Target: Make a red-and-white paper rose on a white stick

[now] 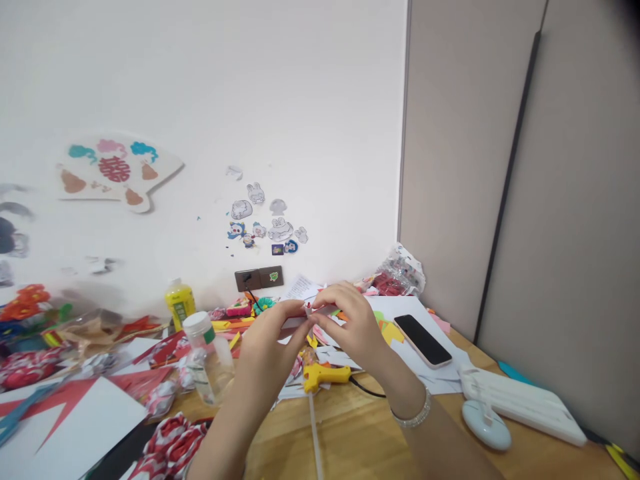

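My left hand point(270, 343) and my right hand point(353, 327) meet above the middle of the table, fingertips pinched together. Between them is a small red-and-white piece point(309, 309) that looks like paper; the fingers cover most of it. Just below the hands lies a yellow hot glue gun point(325, 376), a pale glue stick point(315, 433) sticking out toward me and a black cord leading right. Paper scraps point(333, 357) are spread behind the glue gun.
At left stand a clear plastic jar point(207, 367) and a yellow bottle point(179, 303). Red-and-white twisted pieces point(173, 443) and blue scissors point(25, 410) lie nearer. On the right are a phone point(423, 340), a white lamp point(525, 403) and a cabinet point(450, 167).
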`<state>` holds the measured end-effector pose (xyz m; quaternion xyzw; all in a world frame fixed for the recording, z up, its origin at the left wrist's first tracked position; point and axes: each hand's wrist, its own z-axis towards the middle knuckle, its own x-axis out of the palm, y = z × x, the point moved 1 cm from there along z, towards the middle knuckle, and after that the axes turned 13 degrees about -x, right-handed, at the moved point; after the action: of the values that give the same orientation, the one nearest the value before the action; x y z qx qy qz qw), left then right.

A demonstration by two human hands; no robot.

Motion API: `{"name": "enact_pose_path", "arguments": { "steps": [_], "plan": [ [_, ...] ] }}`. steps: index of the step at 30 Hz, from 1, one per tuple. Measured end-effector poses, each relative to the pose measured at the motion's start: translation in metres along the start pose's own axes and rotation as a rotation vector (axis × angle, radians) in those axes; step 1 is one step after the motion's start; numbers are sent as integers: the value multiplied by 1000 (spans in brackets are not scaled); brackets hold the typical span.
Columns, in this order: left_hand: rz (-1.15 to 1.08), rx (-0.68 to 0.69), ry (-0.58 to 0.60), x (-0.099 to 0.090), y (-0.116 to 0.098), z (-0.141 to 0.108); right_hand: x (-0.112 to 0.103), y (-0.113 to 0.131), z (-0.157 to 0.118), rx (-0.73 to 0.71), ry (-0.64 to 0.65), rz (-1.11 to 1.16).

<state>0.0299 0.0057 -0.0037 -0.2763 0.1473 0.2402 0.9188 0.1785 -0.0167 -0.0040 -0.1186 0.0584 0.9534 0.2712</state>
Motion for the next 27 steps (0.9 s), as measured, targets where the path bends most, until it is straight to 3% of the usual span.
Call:
{"name": "enact_pose_path", "arguments": {
  "steps": [7, 13, 22, 27],
  "plan": [
    [71, 75, 0, 1, 5, 0, 1, -4, -2, -106, 23, -26],
    [24, 115, 101, -2, 7, 2, -1, -7, -2, -178, 61, -7],
    [-169, -215, 464, -2, 14, 9, -6, -14, -5, 274, 234, 151],
    [-221, -359, 459, 8, 16, 9, -1, -20, -9, 351, 260, 128]
  ]
}}
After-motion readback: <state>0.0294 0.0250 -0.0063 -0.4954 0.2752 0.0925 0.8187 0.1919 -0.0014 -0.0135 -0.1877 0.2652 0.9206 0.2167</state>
